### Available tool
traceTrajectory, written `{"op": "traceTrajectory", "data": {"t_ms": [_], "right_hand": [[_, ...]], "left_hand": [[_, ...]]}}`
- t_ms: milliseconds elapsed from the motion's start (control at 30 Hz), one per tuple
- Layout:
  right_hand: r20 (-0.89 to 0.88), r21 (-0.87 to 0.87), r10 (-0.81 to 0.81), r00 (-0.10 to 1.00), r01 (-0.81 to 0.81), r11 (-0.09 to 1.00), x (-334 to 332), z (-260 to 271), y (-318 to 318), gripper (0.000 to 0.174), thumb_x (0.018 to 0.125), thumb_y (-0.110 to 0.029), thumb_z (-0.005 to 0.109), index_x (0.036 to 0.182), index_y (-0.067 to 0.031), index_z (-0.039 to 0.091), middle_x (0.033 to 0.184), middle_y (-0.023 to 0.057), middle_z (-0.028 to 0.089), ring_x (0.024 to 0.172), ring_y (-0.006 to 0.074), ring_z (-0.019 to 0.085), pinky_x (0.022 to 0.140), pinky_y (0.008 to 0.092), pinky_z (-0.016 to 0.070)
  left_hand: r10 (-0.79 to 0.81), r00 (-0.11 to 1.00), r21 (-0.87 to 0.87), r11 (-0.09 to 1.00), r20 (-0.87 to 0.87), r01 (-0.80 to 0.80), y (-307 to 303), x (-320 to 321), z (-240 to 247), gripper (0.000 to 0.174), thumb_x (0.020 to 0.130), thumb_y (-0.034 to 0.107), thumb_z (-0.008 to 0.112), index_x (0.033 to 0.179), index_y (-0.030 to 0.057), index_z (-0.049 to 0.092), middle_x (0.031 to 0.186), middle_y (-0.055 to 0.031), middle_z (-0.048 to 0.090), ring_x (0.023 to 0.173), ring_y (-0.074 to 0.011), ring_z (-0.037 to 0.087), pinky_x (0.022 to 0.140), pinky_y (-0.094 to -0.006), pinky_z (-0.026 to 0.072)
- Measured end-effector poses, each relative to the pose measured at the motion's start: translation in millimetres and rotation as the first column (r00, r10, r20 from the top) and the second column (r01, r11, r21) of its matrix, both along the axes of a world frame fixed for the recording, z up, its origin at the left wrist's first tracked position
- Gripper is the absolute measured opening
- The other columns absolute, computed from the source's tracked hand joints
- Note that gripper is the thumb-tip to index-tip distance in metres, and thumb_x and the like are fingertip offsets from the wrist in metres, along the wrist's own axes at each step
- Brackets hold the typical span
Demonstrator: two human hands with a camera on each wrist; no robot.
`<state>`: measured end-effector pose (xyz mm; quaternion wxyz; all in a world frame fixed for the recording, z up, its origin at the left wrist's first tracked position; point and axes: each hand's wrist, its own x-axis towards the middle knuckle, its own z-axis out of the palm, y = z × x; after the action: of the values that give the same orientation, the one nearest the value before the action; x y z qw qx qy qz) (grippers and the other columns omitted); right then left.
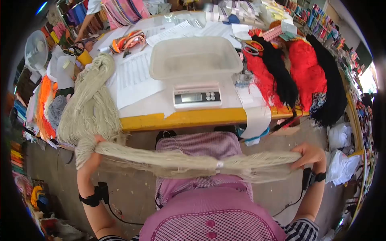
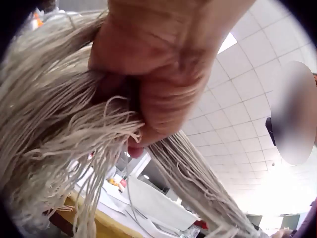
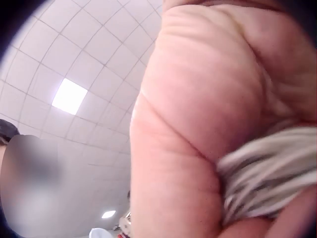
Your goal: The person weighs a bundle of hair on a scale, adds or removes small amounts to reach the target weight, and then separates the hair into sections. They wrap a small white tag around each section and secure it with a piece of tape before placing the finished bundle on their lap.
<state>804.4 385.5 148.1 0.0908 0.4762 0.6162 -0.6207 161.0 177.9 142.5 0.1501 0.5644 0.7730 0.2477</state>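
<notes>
A long beige yarn hank [image 1: 177,158] stretches level across the lap in the head view, with a small white tie [image 1: 219,164] right of its middle. The left hand [image 1: 93,158] grips its left end, where strands loop over the hand. At the other end the right hand [image 1: 309,156] holds the yarn between thumb and curled fingers. In the left wrist view the left hand [image 2: 153,74] closes round the strands [image 2: 59,129], loose ends hanging below. The right wrist view shows the right hand [image 3: 193,109] wrapped round the yarn [image 3: 272,163].
On the table [image 1: 185,119] stand a digital scale [image 1: 197,97] and a translucent tray [image 1: 196,58] over it. More beige yarn [image 1: 90,100] hangs off the left edge; red yarn [image 1: 305,72], black yarn [image 1: 331,84] and scissors [image 1: 252,48] lie right. A fan [image 1: 36,50] stands far left.
</notes>
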Motion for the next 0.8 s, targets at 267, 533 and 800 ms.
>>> {"op": "traceTrajectory", "data": {"t_ms": [267,533,800], "right_hand": [[-0.116,0.311,0.237,0.965,-0.191,0.931,-61.3,-46.6,12.6,0.039,0.079,-0.009,0.076,0.116,-0.0016,0.063,0.107,0.0064,0.069,0.102,0.0132,0.062,0.091,0.0289,0.0483],[-0.696,0.435,0.386,0.605,-0.071,0.897,-271.2,-8.2,-30.5,0.042,0.093,-0.013,0.061,0.132,-0.0006,0.049,0.116,0.0081,0.064,0.111,0.0164,0.057,0.096,0.0301,0.0440],[-0.669,-0.095,0.167,0.725,-0.306,0.947,-316.8,35.5,-26.9,0.030,0.098,-0.020,0.056,0.123,-0.0045,0.052,0.083,-0.0041,0.053,0.069,0.0034,0.052,0.067,0.0218,0.0476]], "left_hand": [[-0.457,0.779,0.213,0.890,0.429,0.404,19.8,54.8,37.9,0.069,0.090,0.034,0.062,0.147,0.0063,0.034,0.151,-0.0126,0.036,0.138,-0.0253,0.035,0.109,-0.0379,0.0324],[-0.737,0.675,0.269,0.656,0.029,0.705,87.4,149.2,43.1,0.062,0.101,0.046,0.036,0.150,0.0100,0.026,0.157,-0.0155,0.017,0.147,-0.0331,0.007,0.116,-0.0473,0.0114],[-0.694,0.386,-0.078,0.431,0.608,0.899,89.5,41.1,42.2,0.042,0.092,0.032,0.064,0.122,0.0033,0.061,0.116,-0.0084,0.066,0.106,-0.0146,0.060,0.090,-0.0294,0.0482]]}}
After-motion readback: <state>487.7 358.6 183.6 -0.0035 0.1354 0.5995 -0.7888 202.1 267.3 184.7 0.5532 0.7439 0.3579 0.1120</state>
